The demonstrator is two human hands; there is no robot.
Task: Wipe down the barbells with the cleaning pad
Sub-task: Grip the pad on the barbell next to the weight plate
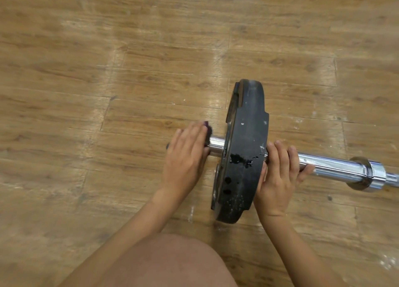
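That barbell [336, 166] is solid chrome steel lying on the wooden floor [108, 71], with a black plate [244, 148] on its sleeve, so I'd guess it's heavy, rigid and a bit slick. Probably better to steady it than lift it. The cleaning pad [207, 129] looks soft and squashy, easy to wrap round the bar. The left hand [187, 155] cups the pad over the sleeve's end, thumb tucked under. The right hand [278, 174] sits right against the plate's other side, fingers curled over the sleeve.
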